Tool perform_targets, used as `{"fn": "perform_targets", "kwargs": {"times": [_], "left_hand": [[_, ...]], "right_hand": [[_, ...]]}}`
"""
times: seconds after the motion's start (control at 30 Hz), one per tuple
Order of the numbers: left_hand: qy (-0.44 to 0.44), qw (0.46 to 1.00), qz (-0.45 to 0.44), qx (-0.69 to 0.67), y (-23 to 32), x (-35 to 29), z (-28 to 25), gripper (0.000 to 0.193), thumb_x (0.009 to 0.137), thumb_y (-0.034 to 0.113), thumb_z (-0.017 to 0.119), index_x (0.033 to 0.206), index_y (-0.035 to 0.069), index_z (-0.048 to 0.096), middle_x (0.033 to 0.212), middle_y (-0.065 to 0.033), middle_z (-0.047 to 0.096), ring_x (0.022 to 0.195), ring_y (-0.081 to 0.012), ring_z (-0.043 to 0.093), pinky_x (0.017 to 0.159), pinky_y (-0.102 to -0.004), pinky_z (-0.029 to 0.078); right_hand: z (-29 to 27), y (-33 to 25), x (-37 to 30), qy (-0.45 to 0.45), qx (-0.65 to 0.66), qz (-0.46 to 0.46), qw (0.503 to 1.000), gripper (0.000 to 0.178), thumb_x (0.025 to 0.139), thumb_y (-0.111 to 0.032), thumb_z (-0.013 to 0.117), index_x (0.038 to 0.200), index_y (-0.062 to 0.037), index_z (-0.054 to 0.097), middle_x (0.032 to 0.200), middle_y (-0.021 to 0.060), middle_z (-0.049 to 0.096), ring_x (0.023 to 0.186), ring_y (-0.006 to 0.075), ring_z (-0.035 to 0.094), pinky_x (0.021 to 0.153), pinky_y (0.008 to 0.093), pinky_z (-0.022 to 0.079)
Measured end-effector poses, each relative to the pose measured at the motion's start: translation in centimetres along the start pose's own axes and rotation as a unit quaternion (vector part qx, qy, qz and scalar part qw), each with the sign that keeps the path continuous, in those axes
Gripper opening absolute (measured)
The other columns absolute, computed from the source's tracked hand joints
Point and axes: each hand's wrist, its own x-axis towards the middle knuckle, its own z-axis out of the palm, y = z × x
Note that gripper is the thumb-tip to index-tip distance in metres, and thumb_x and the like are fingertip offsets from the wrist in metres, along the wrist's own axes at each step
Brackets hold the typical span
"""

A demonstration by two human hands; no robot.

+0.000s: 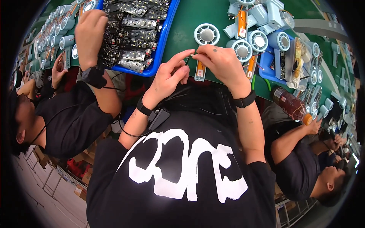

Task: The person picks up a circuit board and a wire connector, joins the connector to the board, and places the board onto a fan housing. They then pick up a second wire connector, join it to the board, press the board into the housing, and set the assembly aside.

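Close together over the green table's near edge, my left hand and my right hand meet at the fingertips. Both pinch a small wire connector with thin dark wires; my fingers hide much of it. Just beyond lies a light blue handheld fan housing with a round spoked grille. Its handle points toward me, and an orange battery shows in it beneath my right hand. Where the handle meets the head is hidden by my fingers.
A blue bin full of black circuit boards stands left, with a co-worker's hand at it. More fan housings pile up on the right. Beyond them are a clear plastic container and a dark drink bottle.
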Motion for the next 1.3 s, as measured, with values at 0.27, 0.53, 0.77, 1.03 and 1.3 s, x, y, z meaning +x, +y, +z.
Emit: {"fn": "perform_targets", "kwargs": {"times": [0.27, 0.53, 0.77, 1.03, 1.3], "left_hand": [[-0.034, 0.998, -0.016, -0.043, -0.2, 0.2, -0.8, 0.049, 0.101, 0.003, 0.050, 0.149, 0.008, 0.050, 0.074, -0.0028, 0.057, 0.063, -0.0100, 0.057, 0.061, -0.0246, 0.047], [0.018, 1.000, 0.011, 0.010, 0.1, 0.1, 1.5, 0.052, 0.100, 0.003, 0.053, 0.151, 0.006, 0.043, 0.079, -0.0038, 0.060, 0.065, -0.0105, 0.059, 0.063, -0.0261, 0.049], [0.064, 0.992, 0.102, 0.032, 0.5, -1.2, 3.5, 0.056, 0.095, -0.001, 0.058, 0.149, 0.004, 0.044, 0.085, -0.0087, 0.063, 0.073, -0.0175, 0.064, 0.068, -0.0279, 0.052], [0.026, 0.972, 0.158, 0.171, 2.1, -1.2, 3.2, 0.055, 0.083, -0.010, 0.063, 0.136, 0.004, 0.060, 0.103, -0.0140, 0.066, 0.083, -0.0270, 0.064, 0.071, -0.0317, 0.054], [0.055, 0.879, 0.286, 0.376, 1.4, 2.2, 2.2, 0.033, 0.081, -0.003, 0.076, 0.112, 0.008, 0.075, 0.106, -0.0103, 0.069, 0.083, -0.0225, 0.065, 0.068, -0.0320, 0.055]], "right_hand": [[-0.4, 0.1, 0.4, -0.021, 0.032, -0.008, 0.999, 0.011, 0.087, -0.012, 0.076, 0.090, -0.0047, 0.068, 0.072, 0.0090, 0.067, 0.061, 0.0259, 0.067, 0.054, 0.0332, 0.052], [-0.7, -1.3, 0.5, -0.012, -0.002, 0.007, 1.000, 0.011, 0.087, -0.009, 0.077, 0.093, -0.0032, 0.070, 0.079, 0.0101, 0.070, 0.064, 0.0220, 0.069, 0.056, 0.0310, 0.052], [-0.8, -7.8, -4.3, 0.086, 0.169, 0.298, 0.935, 0.044, 0.085, -0.002, 0.077, 0.127, -0.0036, 0.064, 0.095, 0.0102, 0.070, 0.073, 0.0183, 0.069, 0.064, 0.0305, 0.054], [-2.6, -6.3, -3.9, 0.016, 0.090, 0.246, 0.965, 0.051, 0.085, 0.003, 0.069, 0.135, -0.0012, 0.060, 0.099, 0.0111, 0.067, 0.073, 0.0150, 0.063, 0.069, 0.0289, 0.054], [-2.2, -5.1, -5.0, 0.074, 0.153, 0.313, 0.934, 0.048, 0.088, 0.008, 0.055, 0.136, 0.0022, 0.058, 0.109, 0.0087, 0.067, 0.084, 0.0116, 0.063, 0.070, 0.0262, 0.051]]}}
